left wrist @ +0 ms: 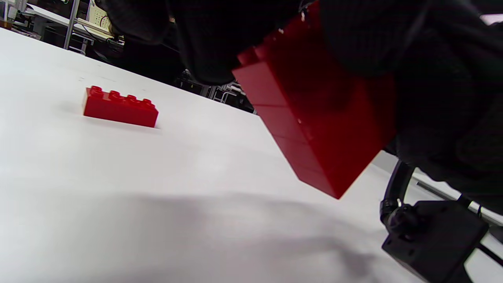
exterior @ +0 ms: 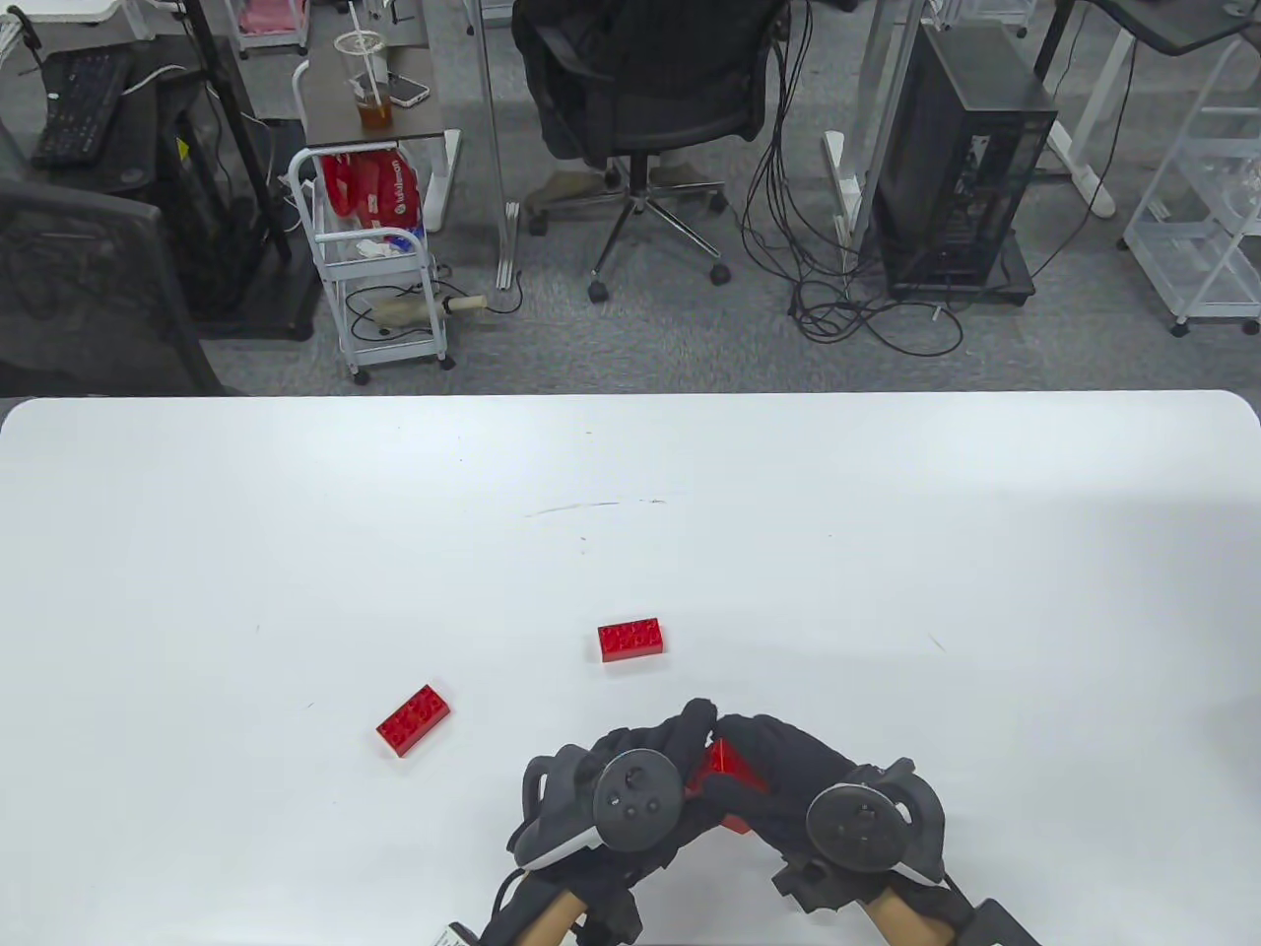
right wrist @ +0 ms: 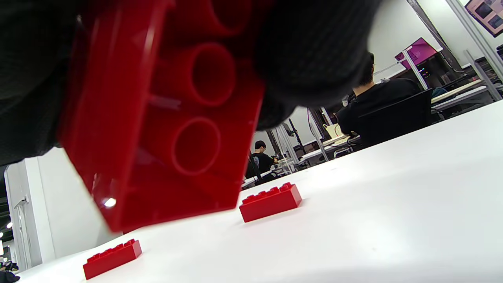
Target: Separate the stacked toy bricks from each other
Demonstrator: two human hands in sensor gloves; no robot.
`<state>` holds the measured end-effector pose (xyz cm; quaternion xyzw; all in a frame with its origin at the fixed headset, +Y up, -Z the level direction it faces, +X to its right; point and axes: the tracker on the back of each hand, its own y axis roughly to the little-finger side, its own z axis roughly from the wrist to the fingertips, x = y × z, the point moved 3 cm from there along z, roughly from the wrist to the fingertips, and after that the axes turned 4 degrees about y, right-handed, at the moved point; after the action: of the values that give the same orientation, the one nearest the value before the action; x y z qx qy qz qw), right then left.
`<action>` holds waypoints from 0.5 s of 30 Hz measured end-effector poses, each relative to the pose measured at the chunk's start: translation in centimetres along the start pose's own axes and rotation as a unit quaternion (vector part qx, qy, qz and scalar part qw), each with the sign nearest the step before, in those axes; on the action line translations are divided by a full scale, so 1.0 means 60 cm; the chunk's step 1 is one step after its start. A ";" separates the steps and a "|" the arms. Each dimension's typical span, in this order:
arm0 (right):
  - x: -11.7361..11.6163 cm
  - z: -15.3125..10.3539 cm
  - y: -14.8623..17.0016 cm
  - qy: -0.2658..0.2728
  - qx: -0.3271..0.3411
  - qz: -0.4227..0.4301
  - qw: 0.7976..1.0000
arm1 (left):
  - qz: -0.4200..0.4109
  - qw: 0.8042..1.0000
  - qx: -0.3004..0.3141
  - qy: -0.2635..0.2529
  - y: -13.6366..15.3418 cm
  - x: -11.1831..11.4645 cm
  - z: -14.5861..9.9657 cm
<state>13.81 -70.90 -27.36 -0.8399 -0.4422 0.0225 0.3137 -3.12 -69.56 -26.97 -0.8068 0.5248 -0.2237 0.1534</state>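
A stack of red toy bricks point(exterior: 726, 772) is held above the table near the front edge, between both hands. My left hand point(exterior: 687, 741) grips it from the left and my right hand point(exterior: 757, 769) from the right, with the fingertips meeting over its top. In the left wrist view the stack point(left wrist: 314, 118) is tilted and shows several layers, with my left fingers point(left wrist: 208, 43) on its upper end. In the right wrist view its hollow underside point(right wrist: 165, 129) faces the camera under my right fingers point(right wrist: 314, 47). Two single red bricks point(exterior: 630, 640) point(exterior: 414, 719) lie loose on the table.
The white table point(exterior: 887, 552) stretches far and to both sides of the hands. The loose bricks also show in the right wrist view point(right wrist: 270, 202) point(right wrist: 112, 253), and one in the left wrist view point(left wrist: 120, 107). Chairs, carts and cables stand beyond the far edge.
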 end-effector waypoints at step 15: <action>-0.017 -0.001 -0.006 -0.049 0.002 0.032 0.998 | 0.037 0.995 -0.028 -0.085 0.007 -0.003 -0.023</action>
<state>12.95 -71.55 -27.37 -0.8507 -0.4300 0.0742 0.2930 -4.22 -69.59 -26.01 -0.8072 0.5452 -0.1336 0.1826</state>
